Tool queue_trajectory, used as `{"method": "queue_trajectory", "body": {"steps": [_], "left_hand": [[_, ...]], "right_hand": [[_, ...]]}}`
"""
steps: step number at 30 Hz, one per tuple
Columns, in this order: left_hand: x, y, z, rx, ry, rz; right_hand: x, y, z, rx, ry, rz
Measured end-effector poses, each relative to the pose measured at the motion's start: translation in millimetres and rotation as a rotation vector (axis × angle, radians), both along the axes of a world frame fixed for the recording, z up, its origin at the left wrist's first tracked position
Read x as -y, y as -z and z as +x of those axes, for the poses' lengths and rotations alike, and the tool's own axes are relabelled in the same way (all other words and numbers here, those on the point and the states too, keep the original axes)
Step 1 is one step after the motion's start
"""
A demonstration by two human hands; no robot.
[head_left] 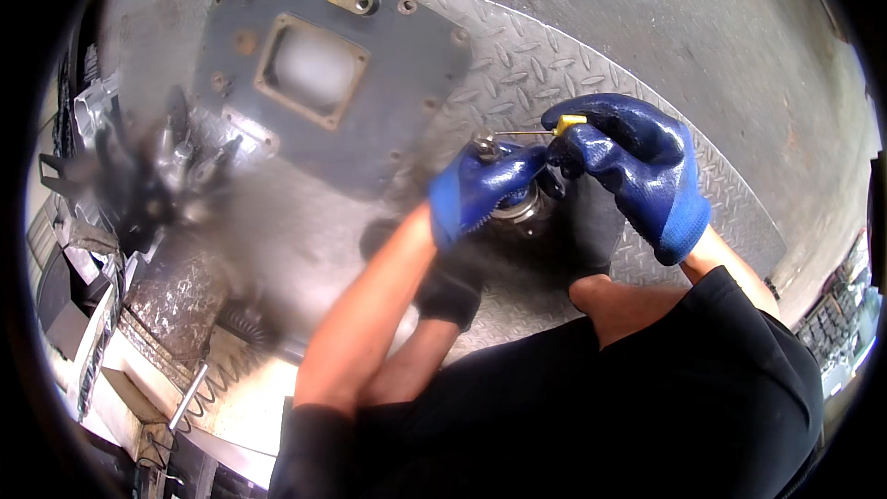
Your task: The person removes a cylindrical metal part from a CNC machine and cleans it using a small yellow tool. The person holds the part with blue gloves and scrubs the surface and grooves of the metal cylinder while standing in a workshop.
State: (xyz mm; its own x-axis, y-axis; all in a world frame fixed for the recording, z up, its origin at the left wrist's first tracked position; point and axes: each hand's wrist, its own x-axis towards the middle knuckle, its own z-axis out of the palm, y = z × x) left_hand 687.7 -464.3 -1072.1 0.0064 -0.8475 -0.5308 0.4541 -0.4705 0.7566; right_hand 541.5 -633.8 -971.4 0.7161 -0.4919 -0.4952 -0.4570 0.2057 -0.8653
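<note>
My right hand (637, 162), in a blue coated glove, is closed around the yellow handle of a slim screwdriver-like tool (571, 124). Its thin straight shaft points left, and its tip reaches a small metal fitting (485, 142). My left hand (490, 187), gloved the same way, is closed on that fitting, whose top shows above the thumb side. Just under both hands, between my feet, is a round metal part (520, 209) with a shiny ring, mostly hidden by the gloves and shadow. The two hands are close together.
A large dark metal plate (388, 83) with a square opening and bolt holes lies ahead on the left. Tread plate (517, 79) covers the floor under me, with grey concrete (702, 46) beyond. Blurred metal parts (176, 157) and a coiled black hose (245, 328) crowd the left.
</note>
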Motion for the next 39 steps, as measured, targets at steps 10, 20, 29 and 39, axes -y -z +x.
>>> {"method": "queue_trajectory", "body": {"steps": [10, 20, 29, 39], "left_hand": [[-7.9, 41.1, -28.6, 0.557, -0.169, -0.183], [-6.3, 44.2, -29.1, 0.253, -0.346, 0.074], [-3.9, 34.1, -26.5, 0.299, -0.359, 0.012], [-2.6, 31.9, -28.1, 0.243, -0.403, 0.05]], "right_hand": [[-3.2, 28.3, -12.7, -0.035, 0.007, -0.019], [-12.6, 49.6, -5.5, -0.155, 0.08, 0.09], [-15.4, 58.2, -0.7, -0.122, 0.048, 0.221], [-22.3, 75.6, -7.0, -0.028, 0.064, 0.185]]}}
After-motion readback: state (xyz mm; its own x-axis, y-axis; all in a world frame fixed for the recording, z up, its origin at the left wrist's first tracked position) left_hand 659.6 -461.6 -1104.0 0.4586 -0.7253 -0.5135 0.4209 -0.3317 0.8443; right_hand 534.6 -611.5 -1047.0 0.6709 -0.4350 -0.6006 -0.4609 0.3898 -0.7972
